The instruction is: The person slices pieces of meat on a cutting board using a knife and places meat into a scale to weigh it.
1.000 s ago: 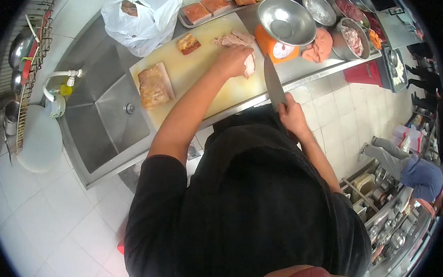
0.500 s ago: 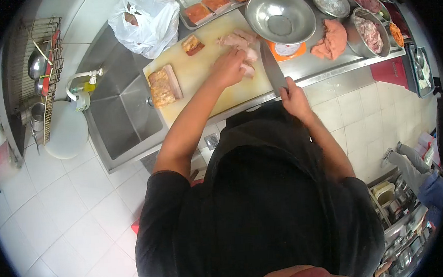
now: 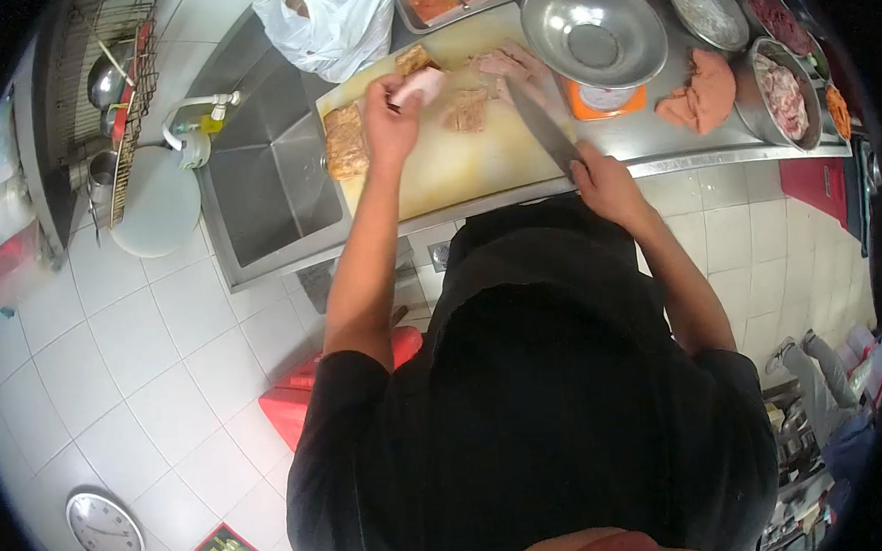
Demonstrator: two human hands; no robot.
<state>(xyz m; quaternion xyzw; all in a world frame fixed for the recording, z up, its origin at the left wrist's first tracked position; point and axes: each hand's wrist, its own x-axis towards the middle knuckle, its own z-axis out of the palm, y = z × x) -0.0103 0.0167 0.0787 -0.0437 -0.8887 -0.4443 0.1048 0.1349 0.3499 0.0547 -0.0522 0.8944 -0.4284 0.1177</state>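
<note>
The person's left hand (image 3: 393,118) pinches a pale piece of meat (image 3: 421,86) between thumb and fingers above the left part of the cutting board (image 3: 436,181), while the right hand (image 3: 608,185) is wrapped around the handle of a knife (image 3: 541,128), its blade slanting over the board's right side. Around them on the board lie sliced meat (image 3: 516,62), a browned block (image 3: 344,146) and a small browned chunk (image 3: 411,59); beyond are a steel bowl (image 3: 637,26), a white plastic bag (image 3: 333,27) and a sink (image 3: 267,190).
</note>
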